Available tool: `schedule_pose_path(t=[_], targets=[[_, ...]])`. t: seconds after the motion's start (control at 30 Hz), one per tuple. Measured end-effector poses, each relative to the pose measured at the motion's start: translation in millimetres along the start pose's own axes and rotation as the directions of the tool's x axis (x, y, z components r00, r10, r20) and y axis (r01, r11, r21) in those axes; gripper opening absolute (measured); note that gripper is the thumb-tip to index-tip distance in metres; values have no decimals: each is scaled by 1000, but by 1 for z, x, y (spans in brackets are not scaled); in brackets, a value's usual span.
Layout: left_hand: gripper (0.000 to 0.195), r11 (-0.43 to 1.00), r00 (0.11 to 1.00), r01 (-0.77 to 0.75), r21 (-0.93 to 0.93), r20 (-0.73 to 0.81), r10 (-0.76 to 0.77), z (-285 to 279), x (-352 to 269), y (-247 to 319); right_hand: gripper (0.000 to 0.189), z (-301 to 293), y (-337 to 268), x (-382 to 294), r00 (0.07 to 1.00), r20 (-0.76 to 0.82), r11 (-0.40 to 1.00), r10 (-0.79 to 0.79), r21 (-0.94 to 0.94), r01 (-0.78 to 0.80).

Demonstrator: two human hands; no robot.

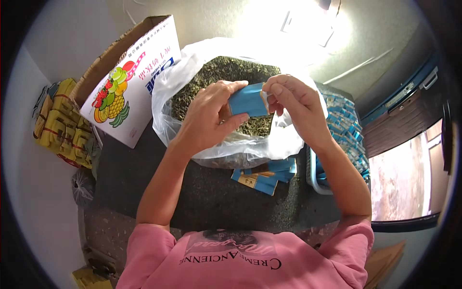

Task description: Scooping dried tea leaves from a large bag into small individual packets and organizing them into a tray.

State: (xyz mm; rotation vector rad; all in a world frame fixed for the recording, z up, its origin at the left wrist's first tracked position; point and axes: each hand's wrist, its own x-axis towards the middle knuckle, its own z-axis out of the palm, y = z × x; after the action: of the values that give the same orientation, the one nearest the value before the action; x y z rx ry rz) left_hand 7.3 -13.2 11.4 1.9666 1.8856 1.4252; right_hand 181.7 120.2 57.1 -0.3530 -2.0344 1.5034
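Note:
A small blue packet [249,101] is gripped between the thumb and fingers of my left hand [205,117]. At the packet's right end, the bent fingers and thumb of my right hand [294,104] pinch its edge. Both hands are above a large translucent plastic bag [177,130] with its mouth spread wide. Dried green-brown leaves, like loose tea [231,70], fill the bag. On the dark tabletop in front of the bag lie several flat blue packets [265,184] with tan printed panels, overlapping one another.
A light blue plastic basket [319,189] at the right is heaped with blue packets [341,126]. A white carton [119,97] with fruit pictures leans at the left of the dark table [126,180]. Yellow bundles [63,126] are stacked by the left wall. Bright light glares behind the bag.

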Motion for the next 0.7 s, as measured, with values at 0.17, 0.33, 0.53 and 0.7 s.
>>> schedule_pose_path(t=[0.17, 0.33, 0.53, 0.7], targets=[[52, 977, 983, -60, -203, -182, 23, 25, 1, -30, 23, -8, 9, 17, 971, -58, 957, 232, 194, -217], [44, 890, 977, 67, -450, -151, -150, 37, 0, -37, 23, -13, 16, 26, 941, 9, 924, 338, 184, -334], [44, 869, 977, 136, -475, -84, -198, 31, -3, -39, 17, 0, 11, 28, 996, -20, 921, 83, -381, -85], [47, 846, 974, 160, -508, -56, -218, 34, -5, -41, 18, -16, 8, 31, 987, -40, 951, 155, -263, -160]])
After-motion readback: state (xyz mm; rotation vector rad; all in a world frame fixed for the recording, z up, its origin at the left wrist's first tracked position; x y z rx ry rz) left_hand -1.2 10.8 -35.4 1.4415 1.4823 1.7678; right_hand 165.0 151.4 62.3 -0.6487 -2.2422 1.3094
